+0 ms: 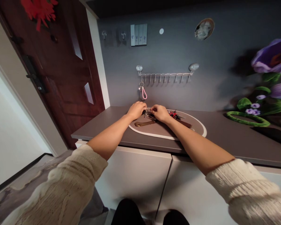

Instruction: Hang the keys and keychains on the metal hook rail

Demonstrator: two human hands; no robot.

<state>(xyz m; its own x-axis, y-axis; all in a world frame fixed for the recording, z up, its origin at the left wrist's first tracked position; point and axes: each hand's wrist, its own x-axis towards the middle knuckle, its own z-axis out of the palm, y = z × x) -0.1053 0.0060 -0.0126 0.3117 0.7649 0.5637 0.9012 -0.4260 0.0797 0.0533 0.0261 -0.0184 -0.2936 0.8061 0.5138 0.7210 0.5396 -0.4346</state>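
Observation:
My left hand (137, 110) is closed over the left part of a pile of keys (150, 116), with a small black piece showing under its fingertips. Close beside it, my right hand (160, 113) is in a pinch above the same pile; what lies between its fingers is too small to name. Beneath both hands is an oval brown mat (165, 135) with a pale rim. A brown strap (144, 123) extends left from the pile. Red and metal pieces (174, 115) and a dark red strap (185, 124) lie to the right of my right hand.
A clear hook rail (166, 74) is fixed to the grey wall, a pink loop keyring (144, 93) hanging at its left end. Purple plush flowers with a green ring base (248, 120) stand right on the counter (215, 140). A dark red door (67, 78) is left.

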